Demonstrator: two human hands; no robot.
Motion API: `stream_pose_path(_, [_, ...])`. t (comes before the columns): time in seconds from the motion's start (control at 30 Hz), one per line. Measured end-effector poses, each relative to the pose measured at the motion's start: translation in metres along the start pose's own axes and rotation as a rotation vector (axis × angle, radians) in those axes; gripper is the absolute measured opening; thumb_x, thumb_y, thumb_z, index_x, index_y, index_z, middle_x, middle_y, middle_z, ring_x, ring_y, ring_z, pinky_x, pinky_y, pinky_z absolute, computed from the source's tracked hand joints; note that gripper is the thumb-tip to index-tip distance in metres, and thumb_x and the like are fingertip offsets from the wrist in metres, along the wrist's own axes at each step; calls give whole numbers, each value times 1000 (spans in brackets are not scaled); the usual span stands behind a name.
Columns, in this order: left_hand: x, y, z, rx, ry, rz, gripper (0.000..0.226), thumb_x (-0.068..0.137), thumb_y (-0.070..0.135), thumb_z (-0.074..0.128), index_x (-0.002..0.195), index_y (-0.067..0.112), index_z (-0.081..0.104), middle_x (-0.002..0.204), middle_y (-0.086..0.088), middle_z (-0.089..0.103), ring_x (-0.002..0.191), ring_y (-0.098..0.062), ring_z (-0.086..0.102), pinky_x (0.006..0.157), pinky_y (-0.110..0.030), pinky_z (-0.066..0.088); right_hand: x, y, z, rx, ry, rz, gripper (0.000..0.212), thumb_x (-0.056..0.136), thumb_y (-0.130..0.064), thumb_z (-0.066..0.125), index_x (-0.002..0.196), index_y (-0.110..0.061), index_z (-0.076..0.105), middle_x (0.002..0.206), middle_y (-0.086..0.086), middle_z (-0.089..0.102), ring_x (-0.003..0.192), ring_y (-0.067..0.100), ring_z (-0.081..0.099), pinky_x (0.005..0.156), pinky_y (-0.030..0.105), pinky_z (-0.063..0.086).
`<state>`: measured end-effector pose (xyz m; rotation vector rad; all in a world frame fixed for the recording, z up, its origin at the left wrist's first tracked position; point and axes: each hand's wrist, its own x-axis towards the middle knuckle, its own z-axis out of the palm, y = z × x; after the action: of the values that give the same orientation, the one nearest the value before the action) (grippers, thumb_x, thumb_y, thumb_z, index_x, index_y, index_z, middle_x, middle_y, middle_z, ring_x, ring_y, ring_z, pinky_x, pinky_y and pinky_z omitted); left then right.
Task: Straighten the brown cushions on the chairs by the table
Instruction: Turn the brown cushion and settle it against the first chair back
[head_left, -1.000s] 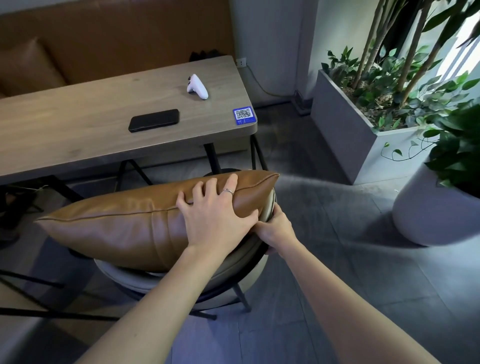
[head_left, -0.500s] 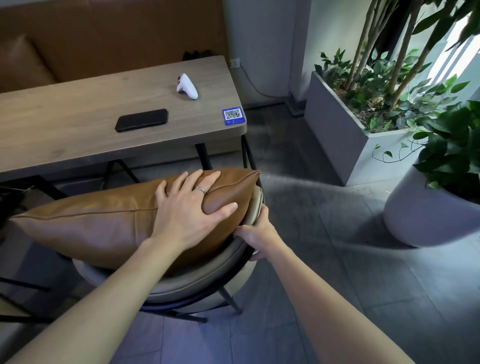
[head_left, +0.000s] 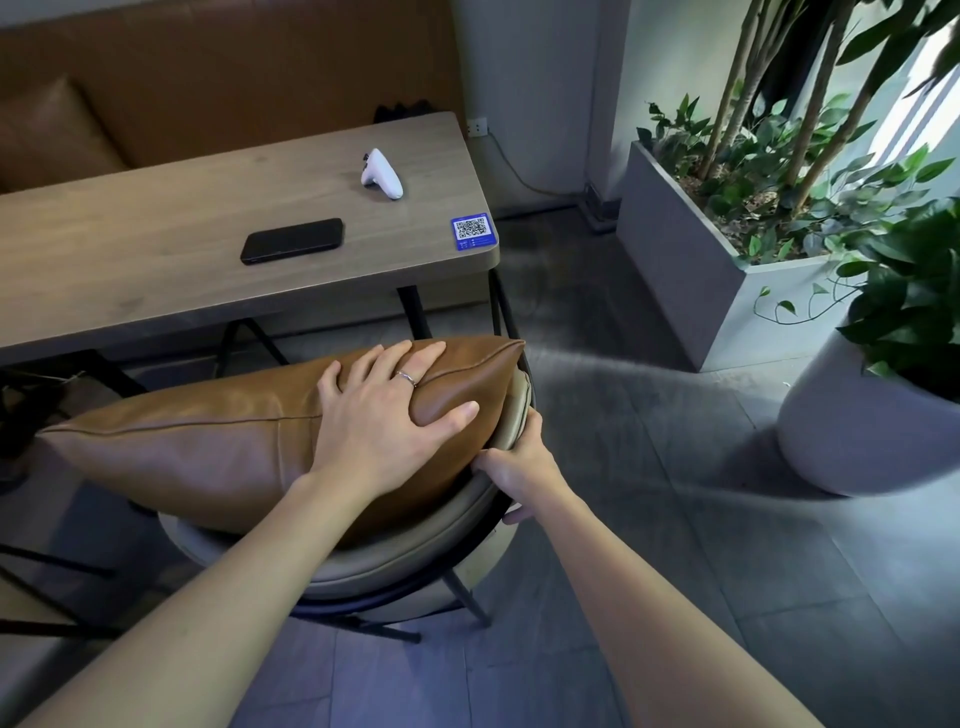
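Note:
A brown leather cushion (head_left: 197, 447) lies across a grey padded chair (head_left: 415, 551) in front of the wooden table (head_left: 156, 260). My left hand (head_left: 387, 415), wearing a ring, lies flat on the cushion's right end with its fingers spread, pressing into the leather. My right hand (head_left: 519, 467) grips the chair's back rim at the right, just beside the cushion's corner. A second brown cushion (head_left: 47, 130) leans on the brown bench behind the table.
A black phone (head_left: 292, 240), a white controller (head_left: 383, 174) and a blue QR sticker (head_left: 471, 231) lie on the table. A grey planter box (head_left: 691, 280) and a round white pot (head_left: 862, 441) with plants stand right. Dark tiled floor surrounds the chair.
My left hand has slid toward the cushion's far edge and its fingers have flattened. The cushion and chair have shifted slightly left in view. My right hand keeps its hold on the chair.

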<state>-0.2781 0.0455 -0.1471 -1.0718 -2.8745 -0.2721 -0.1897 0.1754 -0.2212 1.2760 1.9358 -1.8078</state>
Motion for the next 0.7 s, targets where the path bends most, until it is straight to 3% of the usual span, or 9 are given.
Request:
stream_pose_path(0.23, [-4,0,-1,6,-10,-5,86,78,87,18,151,44,34,157,5,40,146,-21,30,119,-56,13,-2,-1,-1,-19,6,13,106,69,-33,73,151,-45,8,129,8,57,112,38,60,69,52,63])
stream_pose_path(0.37, [-6,1,-2,7,-32,-14,83,81,87,21,152,44,32,158,5,38,147,-21,28,119,-55,12,-6,-3,0,-78,20,13,90,67,-40,71,142,-36,20,119,9,60,102,39,64,68,50,62])
stream_pose_path(0.53, [-11,3,-16,6,-149,-24,81,84,85,28,155,45,22,164,6,27,152,-19,18,122,-54,8,-20,-4,1,-298,126,-52,70,84,-56,64,135,-17,33,120,10,61,112,35,61,85,42,52])
stream_pose_path(0.6, [-12,3,-29,1,-216,-15,80,85,84,30,155,45,20,166,6,23,153,-19,15,122,-54,9,-29,-8,-1,-394,136,-60,66,91,-53,60,136,-11,37,129,13,61,118,36,58,82,39,46])
stream_pose_path(0.7, [-16,-3,-50,-33,-220,-37,70,93,75,30,154,41,29,164,7,31,150,-18,24,120,-50,18,-51,-26,-9,-516,128,-92,51,89,-37,56,133,-11,48,129,13,62,115,36,60,89,40,51])
